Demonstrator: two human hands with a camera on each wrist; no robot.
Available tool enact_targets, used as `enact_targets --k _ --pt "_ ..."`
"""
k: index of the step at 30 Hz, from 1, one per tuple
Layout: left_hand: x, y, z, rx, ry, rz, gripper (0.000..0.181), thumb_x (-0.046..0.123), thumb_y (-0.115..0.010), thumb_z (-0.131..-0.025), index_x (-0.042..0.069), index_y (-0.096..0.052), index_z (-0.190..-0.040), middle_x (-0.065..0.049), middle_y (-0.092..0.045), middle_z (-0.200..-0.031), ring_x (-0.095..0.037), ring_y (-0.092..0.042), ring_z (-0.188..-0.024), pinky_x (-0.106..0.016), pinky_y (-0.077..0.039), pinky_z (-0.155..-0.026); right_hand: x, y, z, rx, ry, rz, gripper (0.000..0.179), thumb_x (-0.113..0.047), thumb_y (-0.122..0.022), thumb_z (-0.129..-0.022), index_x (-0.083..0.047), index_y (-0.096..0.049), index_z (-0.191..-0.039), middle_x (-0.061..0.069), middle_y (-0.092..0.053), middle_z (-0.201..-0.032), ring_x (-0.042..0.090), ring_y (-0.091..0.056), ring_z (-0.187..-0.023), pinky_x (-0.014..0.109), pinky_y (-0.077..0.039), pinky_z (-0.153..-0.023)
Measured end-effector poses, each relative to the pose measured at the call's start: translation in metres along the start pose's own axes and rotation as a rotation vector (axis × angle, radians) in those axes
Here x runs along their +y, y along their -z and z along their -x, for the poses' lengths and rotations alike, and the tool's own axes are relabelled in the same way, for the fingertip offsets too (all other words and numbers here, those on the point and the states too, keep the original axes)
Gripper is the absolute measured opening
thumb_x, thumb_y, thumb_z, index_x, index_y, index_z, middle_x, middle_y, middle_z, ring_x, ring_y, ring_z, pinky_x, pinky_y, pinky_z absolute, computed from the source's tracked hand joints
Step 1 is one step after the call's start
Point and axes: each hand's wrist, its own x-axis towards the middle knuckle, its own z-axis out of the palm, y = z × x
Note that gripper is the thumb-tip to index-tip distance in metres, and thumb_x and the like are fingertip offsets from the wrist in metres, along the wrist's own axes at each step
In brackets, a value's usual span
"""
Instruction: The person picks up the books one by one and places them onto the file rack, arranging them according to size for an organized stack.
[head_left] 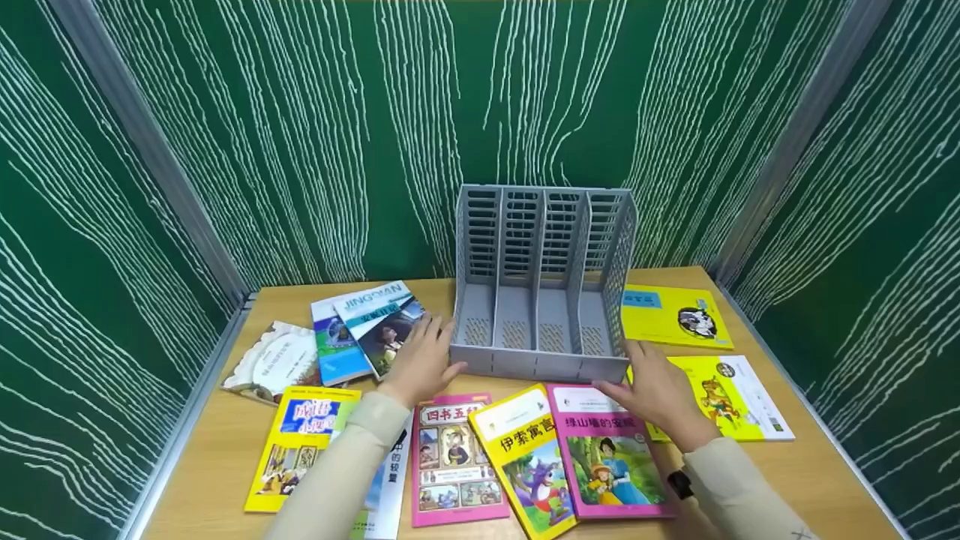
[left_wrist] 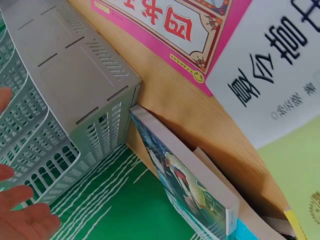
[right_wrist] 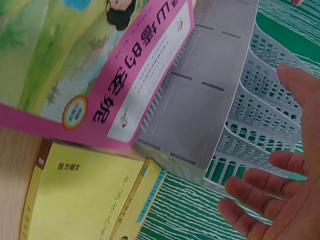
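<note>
A grey four-slot plastic magazine rack (head_left: 536,364) stands upright at the table's back, its slots bare. My left hand (head_left: 421,364) is beside the rack's front left corner, over the edge of a book with a dark picture cover (head_left: 390,330). In the left wrist view its fingers (left_wrist: 25,215) are loosely spread with nothing between them. At the front right corner is my right hand (head_left: 664,394), thumb toward the rack's front wall. The right wrist view shows its fingers (right_wrist: 260,190) relaxed beside the slots, holding nothing. A pink-bordered book (head_left: 615,457) lies just below that hand.
In front lie a yellow book (head_left: 525,465), a pink book (head_left: 457,465) and another yellow book (head_left: 296,442), partly behind the left sleeve. A scalloped white book (head_left: 277,360) is at left. Two yellow books (head_left: 675,319) lie right of the rack. Green walls enclose the wooden table (head_left: 202,465).
</note>
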Motion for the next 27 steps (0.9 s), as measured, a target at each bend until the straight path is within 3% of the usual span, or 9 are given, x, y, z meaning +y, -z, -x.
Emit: enact_targets --k 3,6,11,16,19,22,27 --pt "0.001 -0.002 -0.003 0.011 -0.023 -0.001 0.076 0.045 -0.068 -0.107 0.002 -0.043 -0.164 -0.024 -0.042 -0.170 -0.042 -0.039 -0.160 -0.054 -0.032 -0.133 -0.003 -0.001 0.002 -0.007 0.011 0.012 0.089 -0.052 -0.084 -0.091 0.003 -0.052 -0.154 0.029 -0.063 -0.147 0.048 -0.064 -0.127 0.068 -0.054 -0.108" --pt "0.002 -0.005 -0.006 0.016 -0.045 0.009 0.070 0.039 -0.070 -0.107 0.000 -0.047 -0.161 -0.025 -0.044 -0.169 -0.041 -0.043 -0.158 -0.053 -0.036 -0.131 -0.005 -0.004 0.003 -0.027 0.022 0.042 0.079 -0.053 -0.084 -0.091 0.003 -0.062 -0.143 0.025 -0.071 -0.133 0.041 -0.071 -0.109 0.063 -0.060 -0.098" --pt "0.006 -0.008 -0.010 0.026 -0.075 0.010 0.062 0.032 -0.072 -0.106 0.000 -0.053 -0.155 -0.024 -0.052 -0.162 -0.040 -0.051 -0.152 -0.051 -0.042 -0.128 -0.006 -0.012 0.006 -0.076 0.022 0.076 0.066 -0.053 -0.085 -0.089 0.000 -0.070 -0.125 0.020 -0.078 -0.113 0.028 -0.069 -0.084 0.052 -0.063 -0.082" --pt "0.011 -0.014 -0.017 0.062 -0.124 -0.024 0.056 0.027 -0.073 -0.105 -0.003 -0.057 -0.150 -0.023 -0.060 -0.154 -0.037 -0.056 -0.147 -0.047 -0.044 -0.126 -0.004 -0.019 0.008 -0.136 0.010 0.089 0.065 -0.052 -0.086 -0.088 -0.002 -0.070 -0.126 0.018 -0.079 -0.110 0.027 -0.068 -0.082 0.051 -0.062 -0.079" --pt "0.013 -0.016 -0.022 0.070 -0.140 -0.024 0.052 0.023 -0.073 -0.105 -0.004 -0.059 -0.148 -0.023 -0.062 -0.151 -0.038 -0.059 -0.144 -0.048 -0.046 -0.125 -0.003 -0.024 0.009 -0.175 0.004 0.082 0.076 -0.051 -0.087 -0.087 -0.003 -0.064 -0.142 0.020 -0.078 -0.119 0.033 -0.072 -0.092 0.057 -0.063 -0.086" --pt "0.017 -0.018 -0.026 0.049 -0.139 -0.033 0.051 0.023 -0.071 -0.106 -0.003 -0.059 -0.148 -0.022 -0.062 -0.151 -0.038 -0.060 -0.143 -0.049 -0.048 -0.123 0.000 -0.029 0.009 -0.227 -0.015 0.087 0.087 -0.054 -0.088 -0.086 -0.001 -0.059 -0.149 0.022 -0.077 -0.122 0.037 -0.073 -0.099 0.060 -0.062 -0.090" --pt "0.023 -0.026 -0.031 0.010 -0.139 -0.037 0.049 0.024 -0.068 -0.108 -0.003 -0.059 -0.148 -0.022 -0.063 -0.151 -0.036 -0.061 -0.143 -0.046 -0.047 -0.124 0.005 -0.030 0.012 -0.369 -0.119 0.091 0.094 -0.064 -0.086 -0.085 0.005 -0.058 -0.143 0.021 -0.075 -0.112 0.030 -0.066 -0.089 0.056 -0.061 -0.090"
